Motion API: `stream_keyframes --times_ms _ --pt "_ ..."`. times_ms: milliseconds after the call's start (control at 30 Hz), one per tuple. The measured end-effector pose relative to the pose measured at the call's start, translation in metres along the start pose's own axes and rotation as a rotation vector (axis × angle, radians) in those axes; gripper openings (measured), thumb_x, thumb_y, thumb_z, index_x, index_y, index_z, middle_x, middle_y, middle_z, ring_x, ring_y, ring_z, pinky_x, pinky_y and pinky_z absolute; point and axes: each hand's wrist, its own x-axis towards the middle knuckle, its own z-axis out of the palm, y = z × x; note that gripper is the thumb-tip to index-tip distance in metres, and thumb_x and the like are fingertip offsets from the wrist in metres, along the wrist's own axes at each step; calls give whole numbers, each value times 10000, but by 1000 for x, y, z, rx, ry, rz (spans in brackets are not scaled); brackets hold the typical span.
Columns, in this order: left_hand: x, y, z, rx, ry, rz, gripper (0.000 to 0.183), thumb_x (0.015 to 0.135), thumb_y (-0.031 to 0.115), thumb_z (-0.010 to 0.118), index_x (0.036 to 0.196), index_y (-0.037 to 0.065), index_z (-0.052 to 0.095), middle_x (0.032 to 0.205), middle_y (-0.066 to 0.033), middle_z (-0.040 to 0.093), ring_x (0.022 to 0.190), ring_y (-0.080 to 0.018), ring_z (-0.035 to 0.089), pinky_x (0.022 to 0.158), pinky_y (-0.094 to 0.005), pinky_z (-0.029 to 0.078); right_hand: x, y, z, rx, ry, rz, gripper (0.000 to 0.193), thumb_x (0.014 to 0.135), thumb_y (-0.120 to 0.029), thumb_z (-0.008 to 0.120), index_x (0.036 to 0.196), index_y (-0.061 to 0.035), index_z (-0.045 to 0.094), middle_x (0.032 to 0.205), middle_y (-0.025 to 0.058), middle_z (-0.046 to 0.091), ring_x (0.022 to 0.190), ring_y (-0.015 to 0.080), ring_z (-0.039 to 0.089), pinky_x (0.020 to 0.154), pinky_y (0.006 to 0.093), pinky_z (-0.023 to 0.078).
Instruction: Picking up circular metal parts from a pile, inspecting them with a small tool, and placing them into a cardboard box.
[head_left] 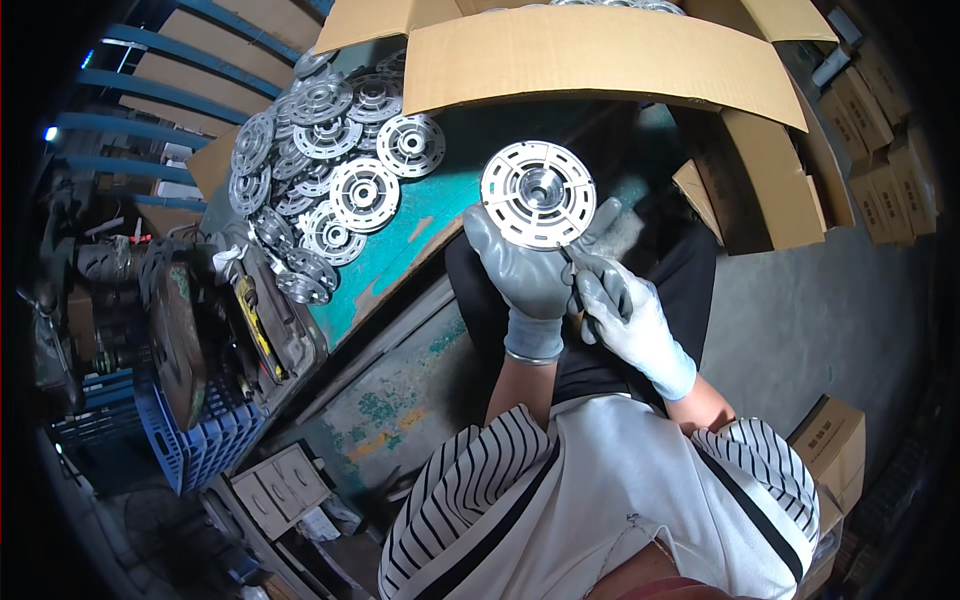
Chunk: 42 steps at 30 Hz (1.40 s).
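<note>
A round silver metal disc (538,192), with a ring of slots and a raised centre hub, is held up in front of me. My left hand (522,278), in a grey-coated glove, is closed around it from below, with fingers behind the rim. Just under the disc's lower right edge is my right hand (632,318), in a white glove with grey fingers. It grips a slim dark tool (571,262) whose tip meets the rim; the tool's exact kind is hard to make out.
Many similar metal discs (365,194) lie heaped on the green worktable (425,215) at left. An open cardboard box (600,60) holding more discs stands ahead. Cardboard boxes (885,150) are stacked at right. A blue plastic crate (205,435) sits at lower left.
</note>
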Motion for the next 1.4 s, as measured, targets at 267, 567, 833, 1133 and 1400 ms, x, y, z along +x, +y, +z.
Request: stream_keyframes --times_ms 267,567,833,1133,1400 --pt "0 0 -1 1 46 -1 856 858 724 372 1377 43 379 1351 -143 453 1192 -312 481 1005 -514 404 -1 -5 -3 295 -9 130 236 980 -145 477 1140 4 568 778 50 607 478 47 498 459 184 384" --pt "3 5 13 9 191 83 833 872 719 337 1302 15 462 1267 -136 514 1129 -272 515 982 -448 432 22 9 -28 308 297 18 344 952 -165 526 1236 30 526 1027 89 662 602 54 552 581 180 429" --pt "-4 7 21 222 166 113 821 906 684 285 1258 -30 487 1239 -134 528 1108 -241 527 965 -408 447 26 16 -33 305 294 24 341 928 -175 575 1202 26 575 1070 55 648 928 88 579 821 233 447" --pt "-8 6 -10 348 92 58 711 983 564 191 1254 -35 463 1189 -111 560 1058 -198 538 1015 -349 394 29 12 -37 320 251 54 347 919 -183 588 1175 50 582 1058 67 646 944 93 579 859 238 440" --pt "-4 11 -11 100 -125 -6 596 1025 451 168 1182 -29 485 1107 -88 590 960 -153 542 1048 -326 328 27 5 -38 285 232 61 370 910 -212 609 1164 57 581 999 52 638 893 81 568 814 220 439"
